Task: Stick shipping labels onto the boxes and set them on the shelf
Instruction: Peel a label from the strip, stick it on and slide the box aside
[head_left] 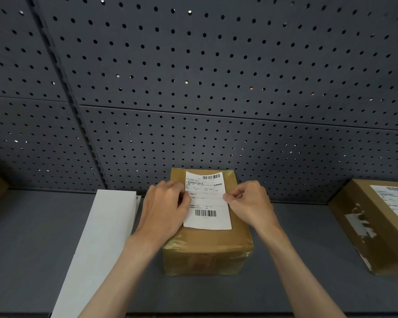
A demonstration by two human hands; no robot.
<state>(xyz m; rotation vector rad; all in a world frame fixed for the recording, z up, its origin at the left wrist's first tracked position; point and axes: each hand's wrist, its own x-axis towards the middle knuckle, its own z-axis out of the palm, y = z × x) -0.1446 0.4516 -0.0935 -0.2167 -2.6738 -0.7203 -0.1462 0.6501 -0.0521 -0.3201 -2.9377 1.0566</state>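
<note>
Brown cardboard wrapped in glossy tape is what I am working on: the box [207, 244] sits on the grey shelf [32, 249] in front of the perforated back panel [216, 76], and the shipping label [206, 200] lies along its top face, reaching from near the far edge to past the middle. My left hand [164, 205] has its fingers curled onto the label's left edge, and my right hand [248, 203] pinches the right edge between thumb and fingertips; I cannot tell how much of the sticker is already bonded underneath. The label looks slightly skewed against the box edges, so if I press now it may set crooked. The tape is slick and wrinkled, especially toward the near corners, and I judge that a sticker smoothed over it could trap bubbles or lift later. Pressing from both sides at once could raise a crease through the middle, perhaps across a barcode. A hard rub might also slide the box toward the white flat carton [97, 244] just to its left. Another labelled box [377, 226] stands well apart on the right, out of the way
</note>
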